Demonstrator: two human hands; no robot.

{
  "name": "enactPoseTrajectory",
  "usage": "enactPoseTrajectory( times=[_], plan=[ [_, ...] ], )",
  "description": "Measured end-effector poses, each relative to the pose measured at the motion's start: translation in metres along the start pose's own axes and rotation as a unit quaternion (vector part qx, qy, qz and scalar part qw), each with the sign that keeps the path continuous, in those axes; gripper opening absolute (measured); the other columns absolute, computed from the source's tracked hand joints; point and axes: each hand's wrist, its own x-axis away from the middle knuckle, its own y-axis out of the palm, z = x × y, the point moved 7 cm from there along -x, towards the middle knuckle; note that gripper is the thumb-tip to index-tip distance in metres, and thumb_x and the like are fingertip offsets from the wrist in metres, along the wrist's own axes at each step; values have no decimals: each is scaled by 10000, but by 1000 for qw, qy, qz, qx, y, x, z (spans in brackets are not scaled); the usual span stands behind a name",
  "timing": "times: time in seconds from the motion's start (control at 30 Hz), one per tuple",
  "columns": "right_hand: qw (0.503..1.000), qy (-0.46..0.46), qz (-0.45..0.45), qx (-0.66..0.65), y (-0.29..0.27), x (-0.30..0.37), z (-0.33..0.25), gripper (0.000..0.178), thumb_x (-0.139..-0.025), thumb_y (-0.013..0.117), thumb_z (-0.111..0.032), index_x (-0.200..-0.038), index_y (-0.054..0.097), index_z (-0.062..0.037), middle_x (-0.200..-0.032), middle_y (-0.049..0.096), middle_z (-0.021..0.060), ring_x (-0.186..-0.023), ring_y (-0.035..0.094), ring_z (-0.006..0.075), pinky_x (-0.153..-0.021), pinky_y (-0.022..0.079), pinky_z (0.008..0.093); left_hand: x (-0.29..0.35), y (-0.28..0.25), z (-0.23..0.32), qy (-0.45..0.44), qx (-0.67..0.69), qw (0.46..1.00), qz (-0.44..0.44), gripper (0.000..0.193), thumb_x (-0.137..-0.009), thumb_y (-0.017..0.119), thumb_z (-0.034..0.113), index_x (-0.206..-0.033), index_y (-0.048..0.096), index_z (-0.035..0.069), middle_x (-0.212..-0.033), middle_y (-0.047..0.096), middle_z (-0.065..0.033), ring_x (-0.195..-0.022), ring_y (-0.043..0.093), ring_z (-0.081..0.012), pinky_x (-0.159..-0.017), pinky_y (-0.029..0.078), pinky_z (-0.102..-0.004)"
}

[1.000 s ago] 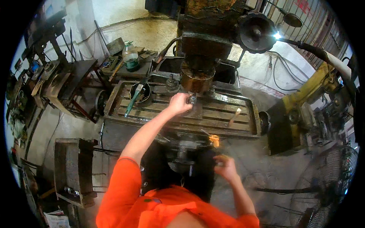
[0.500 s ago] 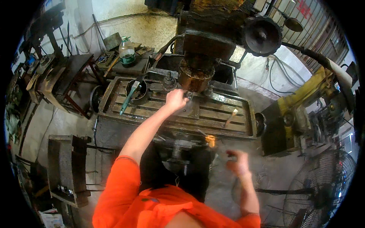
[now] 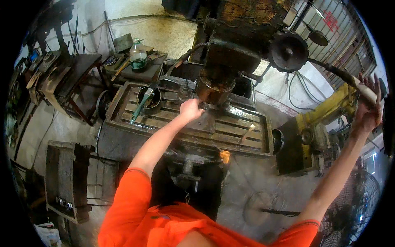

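Observation:
My left hand (image 3: 191,110) is closed on a small dark metal part (image 3: 205,108) just below the round brown machine head (image 3: 214,88), over the slotted table (image 3: 230,133). What the palm side of that hand covers is hidden. My right hand (image 3: 369,108) is raised at the far right with fingers spread, beside the pale sleeve of a long lever (image 3: 364,88); whether it touches the sleeve I cannot tell. A green-handled brush (image 3: 142,105) rests across a round dark pan (image 3: 153,105) on the table's left side. Another brush with pale bristles (image 3: 248,132) lies to the right.
A bottle with green liquid (image 3: 138,57) stands on a bench behind left. An open metal box (image 3: 66,177) holding several small shiny parts is at lower left. A floor fan (image 3: 349,210) stands at lower right. An orange object (image 3: 224,156) sits at the table's front edge.
My right hand has swung from low beside the table up to the lever at far right, its fingers spreading. My left hand stays closed at the same spot under the machine head.

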Motion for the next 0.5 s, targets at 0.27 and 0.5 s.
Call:
enactPoseTrajectory(
  times=[0.27,0.5],
  plan=[
    [999,-32,-13,9,-1,73,12,381,-737,553,-351,-947,480,-42,-939,442,88,-1164,381,361,-1015,251,451,-1,2,-3,-18,10,999,25,437,-681,706,406,-746,584,-9,-734,604,-160,-738,593,-337,-643,471,-429],
    [996,-60,47,40,19,112,16,386,-704,594,-398,-837,472,-57,-815,446,74,-1054,467,345,-1041,191,584,-4,10,-10,-29,1,999,39,428,-663,714,395,-707,567,-5,-735,598,-169,-738,591,-341,-634,467,-433]
  ],
)
